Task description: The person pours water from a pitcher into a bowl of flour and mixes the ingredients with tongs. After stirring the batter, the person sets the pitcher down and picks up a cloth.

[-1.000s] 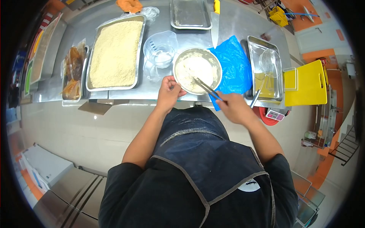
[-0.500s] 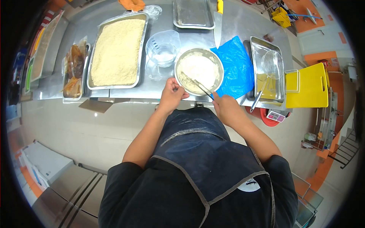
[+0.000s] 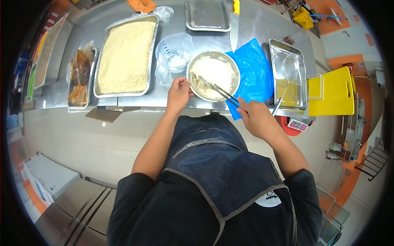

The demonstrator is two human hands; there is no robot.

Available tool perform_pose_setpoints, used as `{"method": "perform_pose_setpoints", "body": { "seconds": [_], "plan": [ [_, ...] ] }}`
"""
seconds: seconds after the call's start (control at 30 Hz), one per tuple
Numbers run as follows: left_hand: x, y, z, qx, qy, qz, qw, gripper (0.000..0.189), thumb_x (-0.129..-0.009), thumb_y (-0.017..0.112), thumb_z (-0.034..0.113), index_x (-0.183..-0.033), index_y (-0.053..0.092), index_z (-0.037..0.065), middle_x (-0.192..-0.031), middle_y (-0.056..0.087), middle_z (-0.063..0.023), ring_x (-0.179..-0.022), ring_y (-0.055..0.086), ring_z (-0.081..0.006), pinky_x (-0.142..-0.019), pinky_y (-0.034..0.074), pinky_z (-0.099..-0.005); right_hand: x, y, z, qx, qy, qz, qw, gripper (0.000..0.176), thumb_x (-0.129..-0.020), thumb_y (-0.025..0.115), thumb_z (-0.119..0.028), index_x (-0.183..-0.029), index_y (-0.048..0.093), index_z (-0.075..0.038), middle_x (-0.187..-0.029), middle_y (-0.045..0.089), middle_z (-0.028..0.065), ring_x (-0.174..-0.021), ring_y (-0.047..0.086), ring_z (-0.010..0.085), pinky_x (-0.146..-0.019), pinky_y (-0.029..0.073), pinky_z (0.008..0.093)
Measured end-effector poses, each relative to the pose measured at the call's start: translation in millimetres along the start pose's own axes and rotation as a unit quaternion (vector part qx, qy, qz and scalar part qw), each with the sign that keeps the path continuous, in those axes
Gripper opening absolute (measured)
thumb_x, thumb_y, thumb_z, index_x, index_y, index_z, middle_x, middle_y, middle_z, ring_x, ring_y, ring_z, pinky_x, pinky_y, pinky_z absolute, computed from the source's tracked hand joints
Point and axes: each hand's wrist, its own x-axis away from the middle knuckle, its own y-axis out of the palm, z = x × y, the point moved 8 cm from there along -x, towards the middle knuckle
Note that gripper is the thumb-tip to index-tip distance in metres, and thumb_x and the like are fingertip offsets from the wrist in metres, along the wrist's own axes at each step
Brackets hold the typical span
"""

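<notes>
A round metal bowl [image 3: 236, 65] stands near the table's front edge, holding white flour [image 3: 216, 69] and a wetter, pale paste along its lower left side. My left hand [image 3: 179, 93] pinches the bowl's left rim between thumb and fingers. In my right hand [image 3: 257, 115] is a pair of tongs [image 3: 223, 92], gripped by the dark handle end. The tongs slant over the bowl's lower right rim, their tips down in the mixture at the left. Under the bowl's right side lies a blue plastic bag [image 3: 254, 76].
Left of the bowl are a measuring jug [image 3: 174, 52] with clear liquid, a tray of pale crumbs [image 3: 127, 57] and a tray of bagged brown food [image 3: 81, 67]. Behind lie a metal tray [image 3: 208, 15] and a knife [image 3: 234, 30]. A strainer [image 3: 293, 69] rests in the right-hand tray [image 3: 304, 100].
My right hand has moved right and slightly down, and the tongs show wider apart. My left hand has shifted up and left along the rim. The bowl has slid slightly left.
</notes>
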Motion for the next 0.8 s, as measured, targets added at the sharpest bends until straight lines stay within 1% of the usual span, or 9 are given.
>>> {"method": "perform_pose_setpoints", "body": {
  "seconds": [0.13, 0.23, 0.33, 0.43, 0.53, 0.57, 0.67, 0.7, 0.8],
  "plan": [
    [0, 1, 5, -0.106, -0.003, -0.026, 0.994, 0.018, -0.097, 0.057, 0.016, -0.106, 0.054, 0.001, -0.089, 0.060, -0.0043, -0.071, 0.061, -0.0107, -0.068, 0.053, -0.0247, 2, 27, -5, 0.020, -0.013, -0.015, 1.000, 0.037, -0.095, 0.058, -0.016, -0.126, 0.059, 0.005, -0.079, 0.063, 0.0258, -0.076, 0.063, 0.0430, -0.068, 0.049, 0.0497],
    [10, 6, -4, -0.167, -0.011, -0.055, 0.984, 0.014, -0.095, 0.057, 0.013, -0.101, 0.053, 0.000, -0.085, 0.060, -0.0052, -0.069, 0.063, -0.0120, -0.066, 0.055, -0.0251, -2, 47, -13, 0.035, 0.033, -0.023, 0.999, 0.036, -0.098, 0.052, -0.017, -0.124, 0.055, 0.007, -0.086, 0.064, 0.0284, -0.078, 0.065, 0.0436, -0.072, 0.052, 0.0505],
    [22, 19, -26, -0.083, -0.031, -0.077, 0.993, 0.014, -0.093, 0.059, 0.010, -0.098, 0.052, -0.001, -0.086, 0.060, -0.0074, -0.072, 0.066, -0.0142, -0.066, 0.058, -0.0256, -17, 65, 0, 0.029, 0.060, -0.014, 0.998, 0.033, -0.099, 0.050, -0.018, -0.120, 0.054, 0.006, -0.084, 0.064, 0.0295, -0.079, 0.065, 0.0449, -0.074, 0.051, 0.0511],
    [31, 24, -35, -0.054, -0.076, -0.080, 0.992, 0.018, -0.093, 0.059, 0.009, -0.105, 0.052, -0.003, -0.092, 0.061, -0.0098, -0.080, 0.067, -0.0161, -0.069, 0.059, -0.0268, -31, 52, 7, -0.011, 0.040, 0.023, 0.999, 0.026, -0.099, 0.049, -0.019, -0.106, 0.060, 0.004, -0.081, 0.065, 0.0290, -0.079, 0.065, 0.0449, -0.074, 0.051, 0.0511],
    [35, 26, -40, -0.049, -0.123, -0.104, 0.986, 0.021, -0.094, 0.060, 0.010, -0.108, 0.052, -0.003, -0.096, 0.061, -0.0113, -0.084, 0.067, -0.0174, -0.071, 0.059, -0.0277, -37, 29, 16, -0.141, 0.080, -0.046, 0.986, 0.026, -0.098, 0.048, -0.019, -0.093, 0.063, 0.002, -0.080, 0.065, 0.0284, -0.081, 0.064, 0.0457, -0.074, 0.050, 0.0507],
    [36, 24, -42, -0.050, -0.138, -0.113, 0.983, 0.021, -0.094, 0.060, 0.010, -0.108, 0.052, -0.003, -0.097, 0.061, -0.0117, -0.085, 0.067, -0.0179, -0.072, 0.060, -0.0278, -34, 20, 19, -0.141, 0.067, -0.016, 0.988, 0.031, -0.099, 0.048, -0.021, -0.084, 0.062, 0.003, -0.075, 0.065, 0.0230, -0.070, 0.066, 0.0378, -0.066, 0.051, 0.0458],
    [29, 11, -33, -0.100, -0.087, -0.064, 0.989, 0.025, -0.095, 0.060, 0.012, -0.112, 0.049, -0.003, -0.098, 0.061, -0.0113, -0.089, 0.066, -0.0180, -0.075, 0.059, -0.0282, -19, -3, 23, -0.243, 0.176, -0.073, 0.951, 0.034, -0.101, 0.047, -0.025, -0.086, 0.061, 0.002, -0.068, 0.062, 0.0155, -0.057, 0.064, 0.0255, -0.056, 0.052, 0.0386],
    [26, 7, -26, -0.086, -0.064, -0.045, 0.993, 0.027, -0.096, 0.060, 0.011, -0.116, 0.048, -0.003, -0.100, 0.061, -0.0111, -0.089, 0.066, -0.0173, -0.076, 0.059, -0.0281, -17, -7, 27, -0.273, 0.192, -0.075, 0.940, 0.038, -0.103, 0.045, -0.028, -0.084, 0.060, 0.002, -0.065, 0.059, 0.0089, -0.050, 0.059, 0.0149, -0.050, 0.051, 0.0308],
    [19, 2, -7, -0.048, -0.005, -0.013, 0.999, 0.036, -0.096, 0.058, 0.010, -0.127, 0.044, -0.002, -0.102, 0.060, -0.0099, -0.089, 0.064, -0.0148, -0.077, 0.058, -0.0272, -22, -4, 48, -0.332, 0.231, -0.091, 0.910, 0.040, -0.104, 0.042, -0.028, -0.082, 0.059, 0.002, -0.067, 0.060, 0.0082, -0.051, 0.059, 0.0146, -0.050, 0.052, 0.0289]
  ]
}}
